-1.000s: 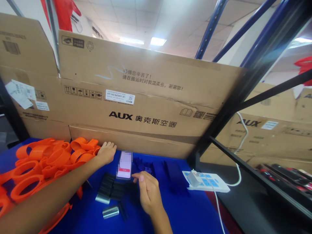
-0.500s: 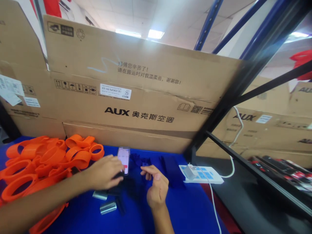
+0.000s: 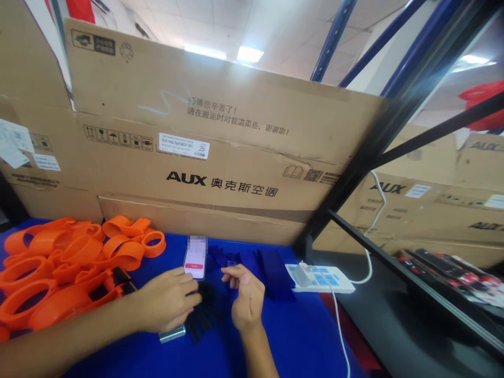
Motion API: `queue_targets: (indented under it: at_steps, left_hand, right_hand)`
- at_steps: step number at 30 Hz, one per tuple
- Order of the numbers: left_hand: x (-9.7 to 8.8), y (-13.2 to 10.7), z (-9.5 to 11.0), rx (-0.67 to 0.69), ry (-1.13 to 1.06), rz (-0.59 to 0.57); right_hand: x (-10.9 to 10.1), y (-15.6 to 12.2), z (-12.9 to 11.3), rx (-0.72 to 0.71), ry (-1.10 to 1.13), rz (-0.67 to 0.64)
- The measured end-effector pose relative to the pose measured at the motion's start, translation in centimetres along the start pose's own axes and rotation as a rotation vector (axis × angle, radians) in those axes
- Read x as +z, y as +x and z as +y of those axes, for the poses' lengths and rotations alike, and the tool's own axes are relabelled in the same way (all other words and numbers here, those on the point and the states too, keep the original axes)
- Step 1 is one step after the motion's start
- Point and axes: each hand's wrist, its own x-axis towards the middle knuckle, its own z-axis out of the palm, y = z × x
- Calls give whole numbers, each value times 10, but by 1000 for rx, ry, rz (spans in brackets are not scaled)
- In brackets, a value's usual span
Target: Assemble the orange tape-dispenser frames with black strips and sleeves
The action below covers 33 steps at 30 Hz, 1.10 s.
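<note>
Ceiling lights (image 3: 250, 54) shine above a blue-topped table (image 3: 295, 336). Bent fingers of the left hand (image 3: 169, 299) reach down over a silver piece (image 3: 172, 335) with a toothed edge, at the hand's six o'clock, and some dark pieces (image 3: 200, 316) at four; whether they grip anything, I can't tell. The right hand (image 3: 249, 299) has its fingers loosely curled, thumb apart, with nothing I can see in them. At the left hand's one o'clock lies a phone (image 3: 195, 259), its red button's lettering too small to read. Orange rings (image 3: 82, 249) heap up at ten; a white power strip (image 3: 328, 279) sits at the right hand's two. Farther out, at twelve, a carton (image 3: 220, 152) reads "AUX 奥克斯空调", its label (image 3: 184, 146) showing "25" and a code beginning "KFR-46G". Above that runs "师傅您辛苦了!请在搬运时对我温柔些,谢谢您!" Another carton (image 3: 394, 210), at two, also says "AUX".
</note>
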Motion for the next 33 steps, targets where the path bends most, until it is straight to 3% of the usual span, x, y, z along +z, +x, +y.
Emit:
queue_targets:
  at_steps: [2,6,9,11,18,25,33]
  left_hand:
    - [-8,-11,-22,-82,22,-15]
    - [-23,-37,-84,-443,70,16]
    - [-26,-55,-122,-565,88,50]
    - [-22,-63,-135,-600,70,54]
    - [-13,-58,-140,-677,-72,140]
    - [-31,-49,-152,-753,-380,399]
    - [-23,-50,-158,-880,-848,686]
  right_hand:
    - [0,-1,1,-6,-9,-24]
    - [2,-2,-1,-5,-23,-57]
    - [4,-2,-3,-5,-23,-74]
    - [5,-2,-3,-10,-23,-92]
    - [8,1,1,-58,-48,-153]
    - [10,-1,-2,-7,-65,-184]
    - [11,0,-3,-17,-72,-212]
